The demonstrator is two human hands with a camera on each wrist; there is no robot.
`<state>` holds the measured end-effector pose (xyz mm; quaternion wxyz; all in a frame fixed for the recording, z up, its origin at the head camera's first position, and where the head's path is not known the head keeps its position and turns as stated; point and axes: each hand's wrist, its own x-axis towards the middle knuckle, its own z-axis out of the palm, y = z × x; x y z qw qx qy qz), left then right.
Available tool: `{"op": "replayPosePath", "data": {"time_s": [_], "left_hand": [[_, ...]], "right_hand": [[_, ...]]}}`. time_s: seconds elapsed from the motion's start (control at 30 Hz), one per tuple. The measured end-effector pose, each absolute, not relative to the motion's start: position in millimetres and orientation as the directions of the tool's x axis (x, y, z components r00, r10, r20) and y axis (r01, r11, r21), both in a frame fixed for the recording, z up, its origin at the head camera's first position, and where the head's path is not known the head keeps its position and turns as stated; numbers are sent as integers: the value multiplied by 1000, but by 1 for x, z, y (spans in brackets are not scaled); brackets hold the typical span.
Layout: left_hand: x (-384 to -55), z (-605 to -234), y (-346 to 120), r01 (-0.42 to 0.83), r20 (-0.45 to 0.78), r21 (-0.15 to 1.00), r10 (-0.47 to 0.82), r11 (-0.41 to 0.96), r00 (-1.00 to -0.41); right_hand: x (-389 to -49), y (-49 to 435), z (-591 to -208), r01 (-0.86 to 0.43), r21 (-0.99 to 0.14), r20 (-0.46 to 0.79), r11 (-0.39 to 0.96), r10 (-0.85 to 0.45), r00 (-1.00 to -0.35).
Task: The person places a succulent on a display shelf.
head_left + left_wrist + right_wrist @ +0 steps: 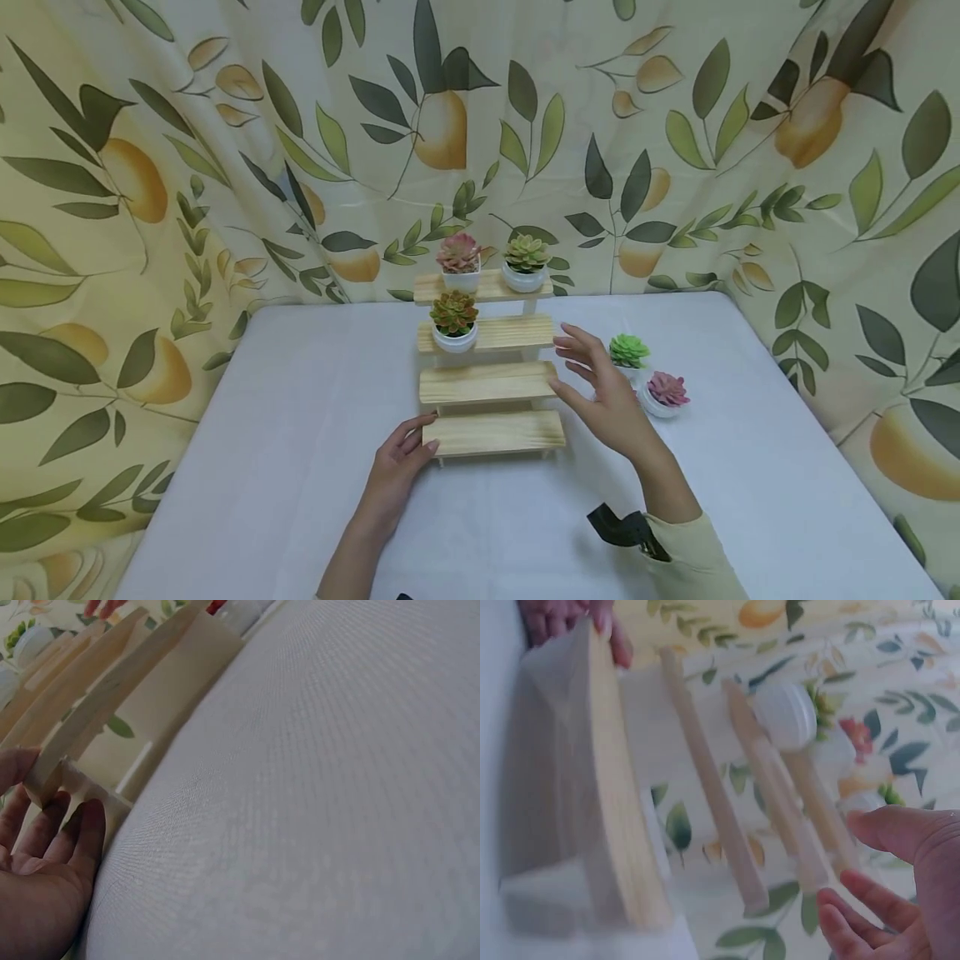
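A stepped wooden plant stand (495, 433) stands on the white-covered table. My left hand (397, 467) grips the left end of its lowest shelf; in the left wrist view the thumb lies on top and the fingers (86, 832) are underneath. Beside the right ends of the middle shelves, my right hand (611, 408) is spread and holds nothing. On the top shelf sit a pink succulent (459, 252) and a pale green succulent (527, 253), both in white pots. A reddish-green succulent (453, 313) occupies the second shelf's left end.
Right of the stand, a bright green succulent (628, 351) and a dark pink succulent (667, 389) stand on the tablecloth (285, 433), partly behind the right hand. A leaf-and-fruit patterned curtain (300, 167) surrounds the table's back and sides.
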<state>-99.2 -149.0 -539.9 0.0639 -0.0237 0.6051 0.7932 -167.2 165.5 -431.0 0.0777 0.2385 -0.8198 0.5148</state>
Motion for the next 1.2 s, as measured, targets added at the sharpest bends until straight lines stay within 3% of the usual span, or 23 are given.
{"op": "replayPosePath", "data": {"time_s": [0.63, 1.2], "left_hand": [[-99, -540, -148, -135, -124, 958, 59, -254, -991], [-99, -540, -147, -142, -135, 956, 44, -256, -990]], "right_hand": [[-134, 248, -468, -315, -780, 338, 540, -60, -939], [-129, 313, -486, -78, -765, 203, 640, 124, -971]]}}
